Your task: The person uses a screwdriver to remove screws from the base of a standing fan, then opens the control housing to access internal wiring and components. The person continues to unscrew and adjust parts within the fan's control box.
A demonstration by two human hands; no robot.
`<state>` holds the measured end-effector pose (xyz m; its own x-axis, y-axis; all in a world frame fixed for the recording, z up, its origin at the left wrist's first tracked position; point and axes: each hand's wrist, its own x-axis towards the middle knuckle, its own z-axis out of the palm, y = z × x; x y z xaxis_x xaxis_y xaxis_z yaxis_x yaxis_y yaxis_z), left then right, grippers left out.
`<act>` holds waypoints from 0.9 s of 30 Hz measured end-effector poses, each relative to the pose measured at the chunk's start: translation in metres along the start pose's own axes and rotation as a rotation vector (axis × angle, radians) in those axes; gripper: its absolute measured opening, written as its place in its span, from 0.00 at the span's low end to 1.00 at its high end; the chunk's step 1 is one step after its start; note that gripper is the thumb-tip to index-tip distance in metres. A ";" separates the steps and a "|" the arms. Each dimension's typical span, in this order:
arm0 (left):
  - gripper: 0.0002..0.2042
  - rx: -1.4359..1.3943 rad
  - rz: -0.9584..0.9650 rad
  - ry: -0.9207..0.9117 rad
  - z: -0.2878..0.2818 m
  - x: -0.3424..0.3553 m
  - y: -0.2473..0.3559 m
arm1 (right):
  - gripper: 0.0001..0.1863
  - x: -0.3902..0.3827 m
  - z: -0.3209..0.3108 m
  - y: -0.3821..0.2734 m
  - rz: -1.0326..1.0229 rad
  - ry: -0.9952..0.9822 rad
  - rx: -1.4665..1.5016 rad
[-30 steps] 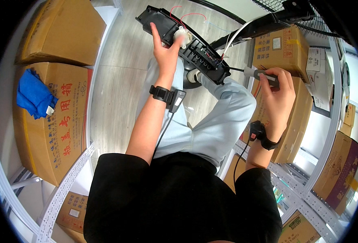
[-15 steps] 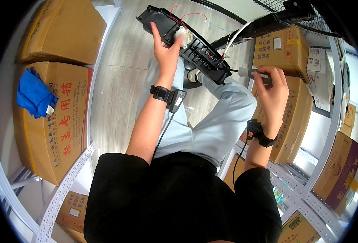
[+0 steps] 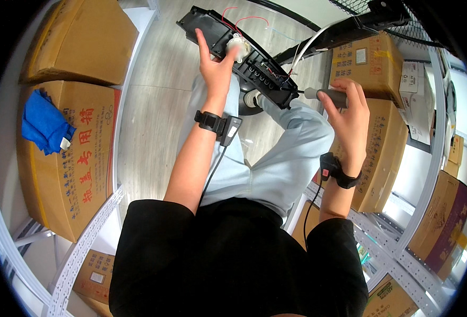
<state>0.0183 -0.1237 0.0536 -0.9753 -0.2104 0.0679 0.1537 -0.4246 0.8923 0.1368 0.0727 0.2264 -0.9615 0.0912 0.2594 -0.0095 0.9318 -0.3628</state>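
A long black housing [image 3: 233, 47] lies across the person's knee, running far-left to near-right; left hand [image 3: 217, 66] grips its white motor [image 3: 237, 45], right hand [image 3: 350, 113] is closed around a grey-handled screwdriver [image 3: 326, 96] pointing left. Brown cartons [image 3: 69, 158] with red lettering, blue cloth [image 3: 43, 124] left

Black panel [image 3: 254, 63] matt plastic; screwdriver [image 3: 331, 96] handle dull grey (rubbery look); boxes [image 3: 80, 153] rough cardboard; blue cloth [image 3: 43, 124] soft; floor [image 3: 149, 105] smooth pale wood.
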 end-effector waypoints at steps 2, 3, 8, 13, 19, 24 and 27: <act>0.49 -0.015 -0.012 -0.006 0.000 0.000 -0.001 | 0.15 0.000 0.004 0.002 0.086 0.004 -0.087; 0.49 -0.012 -0.015 -0.005 0.000 0.000 0.000 | 0.15 0.000 0.006 0.003 0.107 0.007 -0.074; 0.48 0.002 -0.004 0.000 0.002 -0.002 0.005 | 0.18 0.000 0.001 0.006 0.043 -0.044 0.067; 0.48 0.034 0.042 0.018 0.000 0.001 -0.004 | 0.17 0.000 0.003 -0.001 0.089 0.017 -0.054; 0.48 0.017 0.022 0.010 0.001 0.000 -0.003 | 0.17 -0.001 0.002 0.002 0.170 0.025 -0.062; 0.48 -0.016 -0.018 0.002 0.000 0.000 -0.001 | 0.15 -0.005 -0.005 -0.010 0.222 0.013 -0.011; 0.48 -0.002 -0.022 0.004 0.000 0.000 -0.001 | 0.15 -0.007 -0.007 -0.010 0.182 0.070 -0.008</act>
<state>0.0184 -0.1232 0.0522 -0.9778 -0.2045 0.0464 0.1326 -0.4311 0.8925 0.1452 0.0648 0.2344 -0.9258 0.2823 0.2515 0.1654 0.9005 -0.4021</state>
